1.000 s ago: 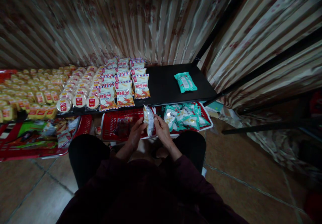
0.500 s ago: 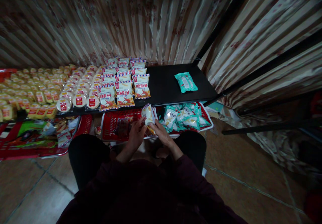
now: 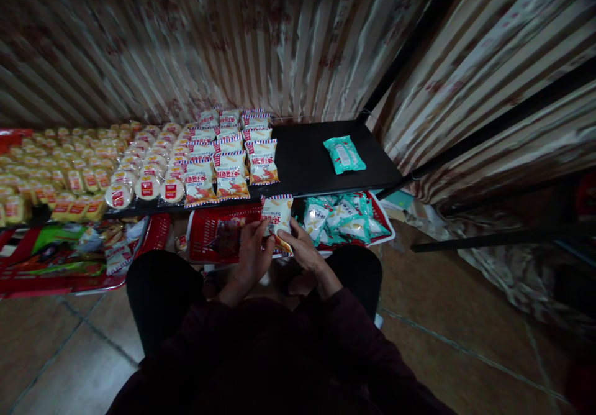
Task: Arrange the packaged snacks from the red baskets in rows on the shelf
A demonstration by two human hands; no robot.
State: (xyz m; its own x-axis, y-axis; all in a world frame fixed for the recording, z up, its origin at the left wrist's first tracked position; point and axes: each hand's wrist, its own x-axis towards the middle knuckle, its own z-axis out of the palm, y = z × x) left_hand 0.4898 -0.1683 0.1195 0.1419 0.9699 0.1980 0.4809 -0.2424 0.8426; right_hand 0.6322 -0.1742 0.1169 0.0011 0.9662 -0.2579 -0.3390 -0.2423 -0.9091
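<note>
Red basket holds teal packs; left hand and right hand grasp snack bag, upright, face toward the camera.

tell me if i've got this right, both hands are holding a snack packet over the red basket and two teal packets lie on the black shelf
Not quite: the head view shows only one teal packet on the black shelf. The rest holds: the left hand and right hand hold a snack packet over the red basket.

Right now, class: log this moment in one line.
left hand: holds snack packet | right hand: same packet | below: red basket
</note>
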